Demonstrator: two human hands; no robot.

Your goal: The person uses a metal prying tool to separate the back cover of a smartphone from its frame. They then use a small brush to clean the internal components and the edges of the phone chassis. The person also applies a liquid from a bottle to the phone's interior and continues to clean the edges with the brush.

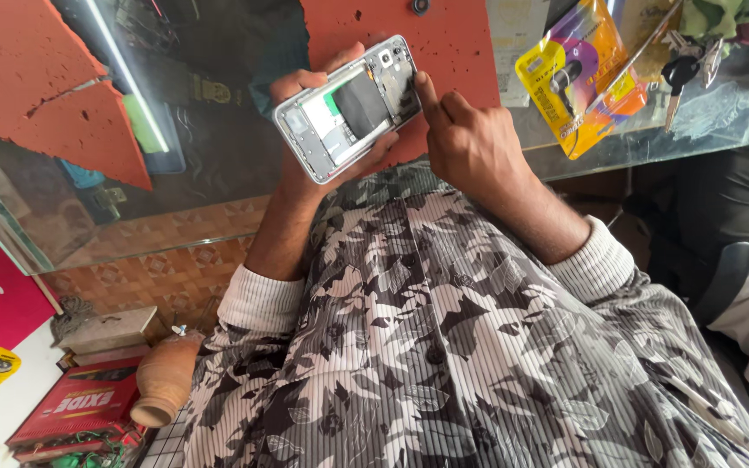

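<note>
My left hand (305, 130) cradles an opened smartphone (348, 108) with its back cover off, so the black battery, green parts and metal frame show. The phone lies tilted across my palm above the edge of a glass counter (218, 199). My right hand (470, 143) is beside the phone on the right, its forefinger stretched out and pressing on the phone's upper right edge near the camera end, the other fingers curled. My patterned grey and white shirt fills the lower part of the view.
Orange-red mats (54, 104) lie on the glass counter. A yellow blister pack (578, 78) and a bunch of keys (682, 74) sit at the right. A clay pot (166, 381), a red box (75, 407) and a small carton lie low at the left.
</note>
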